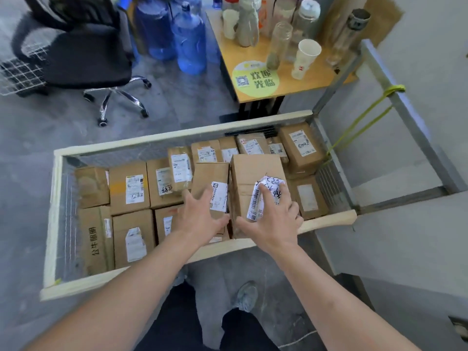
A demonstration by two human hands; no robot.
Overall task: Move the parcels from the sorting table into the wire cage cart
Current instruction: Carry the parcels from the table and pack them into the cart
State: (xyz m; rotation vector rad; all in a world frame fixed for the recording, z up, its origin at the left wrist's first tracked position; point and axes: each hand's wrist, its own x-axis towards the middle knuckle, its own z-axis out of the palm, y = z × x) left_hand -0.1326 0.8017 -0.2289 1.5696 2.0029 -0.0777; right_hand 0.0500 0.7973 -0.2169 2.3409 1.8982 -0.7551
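Two hands, fingers spread flat, press on brown cardboard parcels: left hand (200,214) on a narrow labelled box (211,178), right hand (273,214) on a taller box (253,171) inside the wood-rimmed wire cage cart (182,134).

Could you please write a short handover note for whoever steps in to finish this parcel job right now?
Left hand: open, fingers spread on the smaller box.
Right hand: open, fingers spread on the taller box and its crumpled label.
Both boxes sit on top of the parcels already in the wire cage cart.
Done: the cart floor is covered with parcels.
Left: the sorting table is out of view, so check there for remaining parcels.
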